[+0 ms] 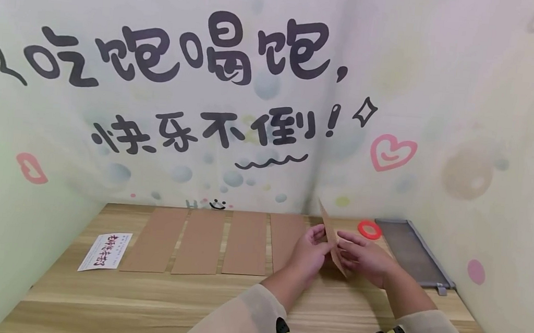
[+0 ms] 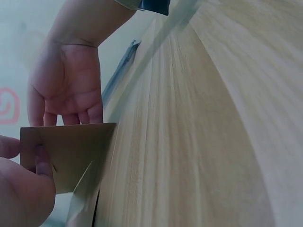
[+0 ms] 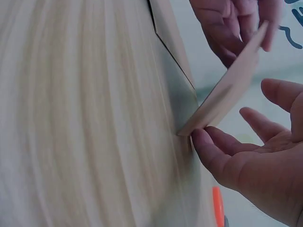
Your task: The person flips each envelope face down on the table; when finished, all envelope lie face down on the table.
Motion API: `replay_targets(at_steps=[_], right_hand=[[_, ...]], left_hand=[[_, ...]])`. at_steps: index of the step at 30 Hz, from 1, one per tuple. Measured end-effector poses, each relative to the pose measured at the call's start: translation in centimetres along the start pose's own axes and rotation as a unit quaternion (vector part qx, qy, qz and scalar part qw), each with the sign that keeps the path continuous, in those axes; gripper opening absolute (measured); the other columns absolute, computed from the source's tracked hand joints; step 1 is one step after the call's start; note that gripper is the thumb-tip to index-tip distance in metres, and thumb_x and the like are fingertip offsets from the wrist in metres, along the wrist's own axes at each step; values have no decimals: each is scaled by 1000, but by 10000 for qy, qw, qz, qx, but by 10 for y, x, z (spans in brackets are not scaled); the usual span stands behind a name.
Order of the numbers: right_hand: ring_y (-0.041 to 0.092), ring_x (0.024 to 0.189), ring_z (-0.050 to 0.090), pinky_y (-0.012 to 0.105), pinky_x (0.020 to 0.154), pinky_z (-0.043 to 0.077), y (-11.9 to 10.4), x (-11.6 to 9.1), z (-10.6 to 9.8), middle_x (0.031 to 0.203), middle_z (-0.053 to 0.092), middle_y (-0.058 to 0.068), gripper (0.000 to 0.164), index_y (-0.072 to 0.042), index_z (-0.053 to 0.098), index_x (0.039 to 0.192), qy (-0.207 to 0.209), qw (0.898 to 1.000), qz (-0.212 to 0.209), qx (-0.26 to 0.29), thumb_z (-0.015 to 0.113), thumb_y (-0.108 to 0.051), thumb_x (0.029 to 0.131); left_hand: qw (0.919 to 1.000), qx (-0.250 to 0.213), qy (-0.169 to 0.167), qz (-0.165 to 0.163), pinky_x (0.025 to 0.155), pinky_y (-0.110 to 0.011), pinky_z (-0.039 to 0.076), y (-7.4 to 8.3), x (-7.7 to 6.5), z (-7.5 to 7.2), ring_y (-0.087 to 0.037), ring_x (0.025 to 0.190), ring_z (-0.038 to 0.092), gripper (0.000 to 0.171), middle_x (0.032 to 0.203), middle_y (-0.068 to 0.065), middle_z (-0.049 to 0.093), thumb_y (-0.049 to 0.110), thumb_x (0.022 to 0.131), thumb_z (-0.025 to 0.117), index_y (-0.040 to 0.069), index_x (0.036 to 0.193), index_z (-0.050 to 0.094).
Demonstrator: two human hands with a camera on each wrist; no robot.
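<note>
Above the right half of the table, a thin brown cardboard piece (image 1: 330,229) is held up, tilted on edge. My left hand (image 1: 312,251) pinches it from its left side; in the left wrist view the thumb (image 2: 43,163) lies across its face. On the other side is my right hand (image 1: 365,255), its palm turned toward the cardboard. The right wrist view shows that hand (image 3: 255,151) with fingers mostly extended, one fingertip (image 3: 202,137) touching the board's lower end. The cardboard partly hides the right fingertips in the left wrist view.
Several brown cardboard rectangles (image 1: 245,243) lie in a row along the table's back. A white card with red writing (image 1: 106,251) lies left of them. At the right are a red ring (image 1: 369,229) and a grey mesh panel (image 1: 413,254). Printed walls border the table.
</note>
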State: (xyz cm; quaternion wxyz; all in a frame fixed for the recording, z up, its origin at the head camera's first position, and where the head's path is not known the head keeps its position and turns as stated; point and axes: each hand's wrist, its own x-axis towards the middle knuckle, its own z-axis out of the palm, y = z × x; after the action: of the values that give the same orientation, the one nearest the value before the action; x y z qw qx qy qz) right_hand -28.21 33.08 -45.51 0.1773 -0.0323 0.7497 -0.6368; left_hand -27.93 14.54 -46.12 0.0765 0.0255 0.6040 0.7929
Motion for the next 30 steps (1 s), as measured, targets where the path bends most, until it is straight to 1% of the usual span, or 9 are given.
replay_targets(at_steps=[2, 5, 7, 10, 15, 20, 24, 27, 30], right_hand=[[30, 146, 55, 40, 117, 53, 2, -1, -2, 165, 45, 27, 67, 1, 22, 169, 59, 10000, 40, -37, 47, -29, 115], [43, 159, 36, 49, 125, 45, 5, -3, -7, 171, 29, 33, 69, 2, 15, 170, 139, 9997, 173, -62, 43, -32, 116], [46, 162, 27, 54, 128, 40, 6, -5, -10, 173, 24, 34, 70, 1, 14, 170, 222, 9994, 275, -32, 43, -34, 116], [48, 163, 22, 57, 130, 34, 8, -6, -16, 173, 20, 35, 73, 1, 9, 170, 208, 9993, 298, 31, 41, -36, 116], [49, 163, 22, 55, 130, 36, 9, -10, -22, 173, 20, 36, 72, 2, 8, 170, 255, 9993, 260, -12, 39, -35, 117], [49, 162, 26, 43, 122, 47, 8, -10, -24, 173, 24, 35, 72, 2, 13, 170, 330, 9991, 252, -95, 42, -37, 116], [50, 161, 26, 35, 115, 52, 4, -7, -23, 173, 22, 34, 71, 3, 14, 169, 366, 9991, 126, -150, 41, -36, 117], [52, 161, 26, 38, 119, 51, -1, -5, -20, 173, 22, 35, 67, 5, 16, 168, 397, 9988, -65, -276, 37, -33, 118], [51, 159, 30, 39, 121, 49, -9, -3, -14, 172, 26, 35, 65, 6, 21, 167, 461, 9978, -192, -426, 38, -32, 117]], left_hand=[[9998, 137, 157, 44, 110, -39, 57, -1, 1, -2, -28, 135, 61, 57, 152, -12, 61, -1, 94, 73, 6, 149, 58], [9989, 323, 323, 56, 101, -35, 60, -4, 2, -5, -25, 125, 64, 59, 150, -9, 61, -5, 92, 72, 8, 148, 58], [9984, 429, 352, 74, 95, -32, 61, -5, 2, -8, -24, 120, 65, 59, 150, -10, 61, -8, 92, 72, 7, 147, 59], [9974, 635, 326, 39, 93, -31, 61, -6, 1, -10, -25, 119, 66, 59, 152, -12, 60, -9, 91, 72, 6, 146, 59], [9943, 1034, 183, -184, 107, -39, 58, -5, -3, -13, -33, 131, 64, 59, 157, -17, 57, -1, 92, 74, 5, 148, 58], [9922, 1206, 53, -316, 125, -50, 44, -1, -5, -16, -39, 151, 49, 63, 161, -21, 53, 5, 92, 74, 5, 152, 55], [9907, 1328, -2, -282, 127, -52, 41, 4, -6, -22, -40, 153, 46, 61, 162, -18, 52, 8, 92, 75, 12, 151, 57], [9881, 1529, 0, -188, 125, -52, 43, 10, -6, -32, -39, 151, 49, 60, 161, -15, 54, 13, 92, 76, 15, 149, 59], [9830, 1837, 11, -27, 124, -52, 44, 18, -3, -48, -38, 149, 51, 59, 159, -14, 56, 18, 93, 76, 15, 150, 59]])
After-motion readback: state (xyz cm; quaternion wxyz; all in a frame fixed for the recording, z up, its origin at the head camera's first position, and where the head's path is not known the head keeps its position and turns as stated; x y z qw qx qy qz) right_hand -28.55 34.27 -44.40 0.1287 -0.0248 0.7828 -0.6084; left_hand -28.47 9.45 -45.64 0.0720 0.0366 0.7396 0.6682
